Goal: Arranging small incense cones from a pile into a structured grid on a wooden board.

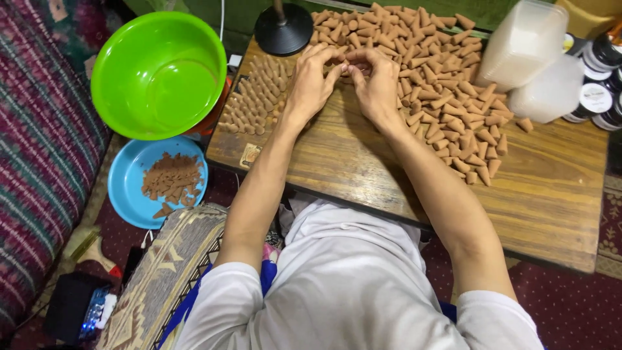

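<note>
Two bare forearms are stretched forward from a white-shirted lap over the low wooden bench (363, 162), which serves as the landmark for everything else. Off the bench's left edge, on the floor, a round blue plastic plate (126, 188) is seen, carrying broken brown crumbs and fragments (172, 178). Beyond it, still left of the bench, a large bright green plastic bowl (159, 74) is tilted against the bench corner. On the bench's far left part, small brown clay-like cones are stood upright in tidy rows (256, 97). At the bench's far middle, the left hand (311, 81) and right hand (376, 81) are brought together, fingertips touching; the grip of both is pressed closed on something small between them, which cannot be made out. Across the bench's right and far side, a loose heap of brown cones (447, 84) is spread. At the far edge, a black round lamp base (283, 29) is set, and at the far right, translucent plastic containers (525, 45).
</note>
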